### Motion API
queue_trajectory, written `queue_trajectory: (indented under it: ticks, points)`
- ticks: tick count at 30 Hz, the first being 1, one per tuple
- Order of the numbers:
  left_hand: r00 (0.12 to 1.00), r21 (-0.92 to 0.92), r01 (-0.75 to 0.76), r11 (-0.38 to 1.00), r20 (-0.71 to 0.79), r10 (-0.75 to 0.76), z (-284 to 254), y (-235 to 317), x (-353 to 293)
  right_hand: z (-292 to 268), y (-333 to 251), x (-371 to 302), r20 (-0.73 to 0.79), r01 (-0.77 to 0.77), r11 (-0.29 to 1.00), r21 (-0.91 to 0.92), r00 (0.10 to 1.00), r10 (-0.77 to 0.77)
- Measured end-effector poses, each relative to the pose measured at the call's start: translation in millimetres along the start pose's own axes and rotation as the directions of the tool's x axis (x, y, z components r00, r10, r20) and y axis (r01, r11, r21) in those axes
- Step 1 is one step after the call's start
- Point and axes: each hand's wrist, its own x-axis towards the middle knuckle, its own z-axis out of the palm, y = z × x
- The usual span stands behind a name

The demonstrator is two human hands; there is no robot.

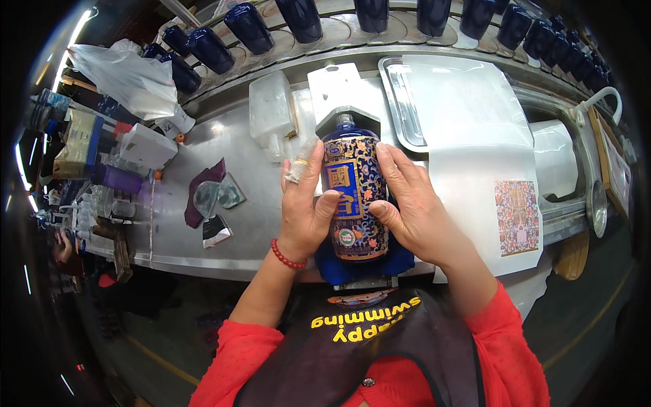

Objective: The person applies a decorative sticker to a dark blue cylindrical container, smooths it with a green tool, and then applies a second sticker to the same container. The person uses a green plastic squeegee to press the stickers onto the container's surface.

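Blue patterned bottle (356, 197): it lies between the person's two hands, its neck pointing away from the body, near an angled grey bracket (349, 112); whether the neck touches that bracket is hard to tell. Its base end is over a dark blue cloth (366, 271) at the near edge of the metal worktop (261, 210).

The left grip (305, 210) is unclenched, its index finger stretched along the bottle's left side and its thumb reaching over the front. The right grip (417, 214) is loose as well, fingers extended along the right side, thumb bent in toward the front. Neither curls round the body; the bottle sits framed between them, and how hard they press cannot be told.

By its glossy look, the bottle is likely stiff, brittle and fairly weighty, with slick walls that could slide through damp fingers. The ornate covering on it seems thin and might wrinkle or shift if rubbed sideways. The safest hold looks to be both flanks below the shoulder, palms opposed, with support beneath the base; the narrow neck is a poor place to carry the weight.

Beside the right grip lies a white sheet (471, 163), with a printed floral sheet (519, 220) near its outer edge.
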Motion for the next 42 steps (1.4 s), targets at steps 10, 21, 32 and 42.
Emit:
queue_trajectory:
  ticks: [10, 21, 32, 42]
  points:
    - [0.999, -0.108, 0.051, 0.993, -0.002, -0.051, 1.8, -0.7, 2.0, -2.3, 4.0, 8.8, 0.051, -0.066, 0.989, 0.134, 0.997, 0.06]
    - [0.999, 0.019, -0.02, 1.0, 0.043, 0.02, -4.2, 1.2, 9.7, -5.3, 5.0, 21.5, 0.056, 0.008, 1.0, 0.015, 0.998, -0.008]
    - [1.0, -0.054, 0.013, 0.998, 0.018, -0.012, -0.8, 2.0, 9.9, -3.2, 11.7, 20.9, 0.073, 0.022, 0.997, 0.079, 0.997, -0.028]
    - [0.996, -0.242, 0.041, 0.969, -0.065, -0.059, 10.9, -10.0, -1.0, -0.1, 14.7, 14.0, 0.028, -0.058, 0.975, 0.214, 0.998, 0.053]
